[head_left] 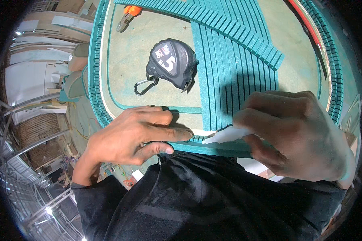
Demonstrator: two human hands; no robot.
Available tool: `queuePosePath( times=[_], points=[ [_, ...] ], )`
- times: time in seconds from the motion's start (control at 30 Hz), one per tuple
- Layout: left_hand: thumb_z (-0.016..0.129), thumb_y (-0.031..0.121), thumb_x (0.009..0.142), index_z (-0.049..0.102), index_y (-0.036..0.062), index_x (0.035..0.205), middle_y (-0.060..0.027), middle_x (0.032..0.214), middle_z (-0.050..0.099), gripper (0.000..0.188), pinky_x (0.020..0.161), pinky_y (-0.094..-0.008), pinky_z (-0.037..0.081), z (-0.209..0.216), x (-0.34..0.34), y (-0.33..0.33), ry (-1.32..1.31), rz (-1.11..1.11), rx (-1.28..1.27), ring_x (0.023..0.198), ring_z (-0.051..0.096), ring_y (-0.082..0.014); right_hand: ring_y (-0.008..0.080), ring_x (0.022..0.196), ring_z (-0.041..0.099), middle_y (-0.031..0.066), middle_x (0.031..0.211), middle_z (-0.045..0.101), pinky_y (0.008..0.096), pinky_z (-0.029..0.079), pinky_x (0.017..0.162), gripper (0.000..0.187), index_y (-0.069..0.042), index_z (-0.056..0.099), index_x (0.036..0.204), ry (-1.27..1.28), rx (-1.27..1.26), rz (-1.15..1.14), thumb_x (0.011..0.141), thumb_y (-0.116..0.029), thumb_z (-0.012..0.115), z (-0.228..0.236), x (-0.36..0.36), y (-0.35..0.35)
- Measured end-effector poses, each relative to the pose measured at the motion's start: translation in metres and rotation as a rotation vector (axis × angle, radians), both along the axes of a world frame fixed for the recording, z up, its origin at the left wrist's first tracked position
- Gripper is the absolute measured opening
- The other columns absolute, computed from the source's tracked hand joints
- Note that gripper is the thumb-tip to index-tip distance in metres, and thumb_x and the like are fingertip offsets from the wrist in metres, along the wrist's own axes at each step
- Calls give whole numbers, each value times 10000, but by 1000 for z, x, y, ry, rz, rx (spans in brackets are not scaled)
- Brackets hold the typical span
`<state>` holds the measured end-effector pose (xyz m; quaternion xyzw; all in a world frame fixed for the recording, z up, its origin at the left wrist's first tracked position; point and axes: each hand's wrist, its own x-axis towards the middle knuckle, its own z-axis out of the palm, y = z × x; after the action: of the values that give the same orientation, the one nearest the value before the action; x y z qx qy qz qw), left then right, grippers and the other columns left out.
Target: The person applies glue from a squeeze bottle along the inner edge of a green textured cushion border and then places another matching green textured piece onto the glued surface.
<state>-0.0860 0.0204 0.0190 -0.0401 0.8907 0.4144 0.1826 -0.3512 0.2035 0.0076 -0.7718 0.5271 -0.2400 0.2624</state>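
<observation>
A teal notched strip point(198, 139) runs along the near edge of a rounded board point(126, 52). My left hand point(122, 134) pinches that edge, with the index finger over the strip and the thumb lower on the near side. In my right hand point(291, 132) is a white squeeze bottle point(225, 135) with a narrow nozzle, probably glue. Its body is mostly hidden by my fingers. The nozzle points left, and its tip is at the notches just right of my left index fingertip. Similar notched teal strip lines the board's left and right rims.
Grooved teal strips point(239, 80) lie side by side across the board, with a loose notched strip point(237, 34) slanting over them. A black tape measure point(171, 64) with a carabiner and orange-handled cutters point(128, 18) lie left. A long red-and-black thing point(309, 26) rests at the right.
</observation>
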Motion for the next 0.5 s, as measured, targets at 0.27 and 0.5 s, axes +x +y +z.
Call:
queuePosePath(
  times=[0.27, 0.5],
  points=[
    [785, 243, 827, 779, 52, 1252, -129, 985, 680, 466, 764, -428, 485, -5, 4, 0, 66, 14, -4, 823, 583, -313, 178, 691, 705, 66, 887, 677, 317, 592, 569, 204, -43, 645, 938, 17, 2, 27, 805, -49, 799, -4, 5, -5],
    [787, 233, 833, 774, 47, 1255, -128, 921, 627, 461, 752, -424, 477, -3, 4, 0, 4, 13, -14, 814, 566, -309, 167, 729, 708, 55, 901, 682, 316, 590, 576, 207, -49, 651, 943, 141, 17, 81, 812, -79, 808, 0, 5, -9]
  ],
)
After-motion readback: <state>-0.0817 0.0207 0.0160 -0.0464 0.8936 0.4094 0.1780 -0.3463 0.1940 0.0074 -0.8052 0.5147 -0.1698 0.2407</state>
